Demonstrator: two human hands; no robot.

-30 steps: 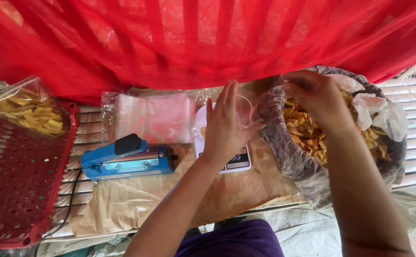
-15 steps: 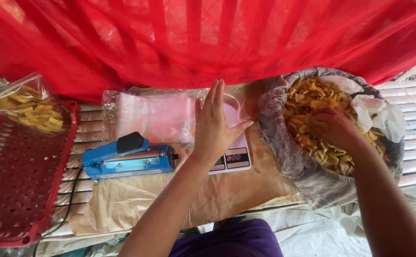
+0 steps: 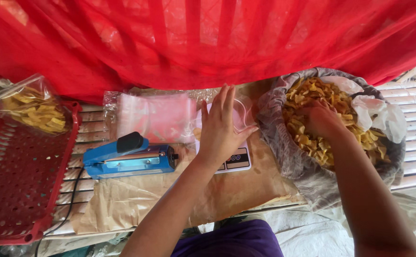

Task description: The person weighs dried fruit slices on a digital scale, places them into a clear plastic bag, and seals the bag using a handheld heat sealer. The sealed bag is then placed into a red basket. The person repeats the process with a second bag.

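Left hand (image 3: 222,126) lies open on a clear bag (image 3: 242,113) atop the scale (image 3: 236,159). Right hand (image 3: 323,120) digs into chips (image 3: 312,95) in the sack (image 3: 284,143); grip cannot be told. Blue heat sealer (image 3: 129,159) just left; red basket (image 3: 18,176) farther off.

clear chip bag (image 3: 29,107) in red basket (image 3: 13,190), clear bag stack (image 3: 155,116)

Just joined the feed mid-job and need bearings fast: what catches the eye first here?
A sheet of red netting fills the whole top of the view. At right, the right hand digs into a grey cloth-lined sack of yellow chips. At centre, the left hand steadies a clear plastic bag on a small white scale, beside a blue heat sealer.
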